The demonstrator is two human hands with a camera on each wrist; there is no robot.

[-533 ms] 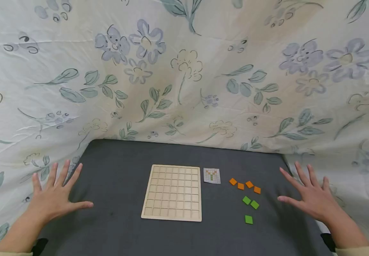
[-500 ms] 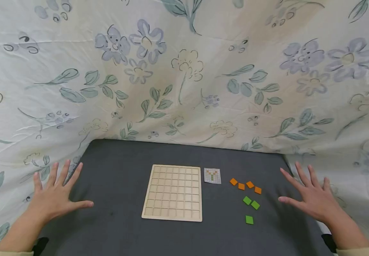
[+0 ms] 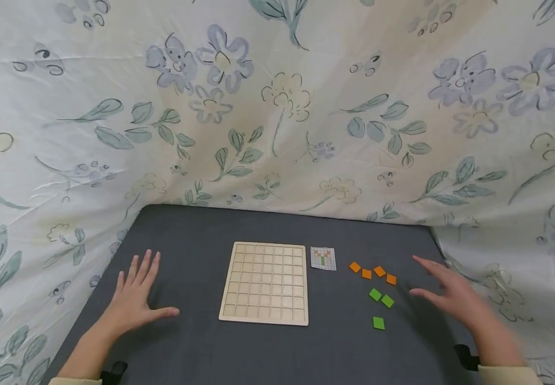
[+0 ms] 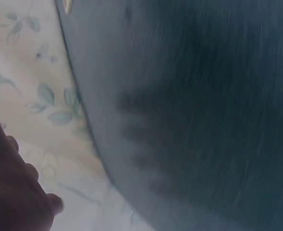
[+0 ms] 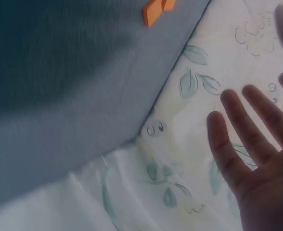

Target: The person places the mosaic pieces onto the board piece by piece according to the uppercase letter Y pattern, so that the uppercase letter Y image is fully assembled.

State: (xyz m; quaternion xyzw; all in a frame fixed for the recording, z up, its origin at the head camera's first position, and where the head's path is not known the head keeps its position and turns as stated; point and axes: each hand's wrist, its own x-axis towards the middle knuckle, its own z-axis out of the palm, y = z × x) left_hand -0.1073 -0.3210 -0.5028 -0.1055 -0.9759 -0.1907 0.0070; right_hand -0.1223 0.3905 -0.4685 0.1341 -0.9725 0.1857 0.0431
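A pale wooden grid board (image 3: pixel 264 283) lies flat near the middle of the dark table. Beside its upper right corner is a small printed pattern card (image 3: pixel 323 258). Several orange square tiles (image 3: pixel 366 274) lie to the right of the card, and three green square tiles (image 3: pixel 378 323) are closer to me. My left hand (image 3: pixel 133 302) hovers left of the board, fingers straight and thumb spread, holding nothing. Over the table's right side my right hand (image 3: pixel 455 297) is raised, empty, nearest the tiles. The right wrist view shows its extended fingers (image 5: pixel 247 125) and two orange tiles partly.
The dark grey tabletop (image 3: pixel 186 353) ends at a back edge against a hanging floral cloth (image 3: pixel 277 123). The same cloth rises along the left and right sides. A dark strap (image 3: pixel 466 357) sits at the right wrist.
My left hand has moved right, toward the board, with its fingers closer together. My right hand has shifted slightly left and turned. The head view has tilted a little; board and tiles stay put.
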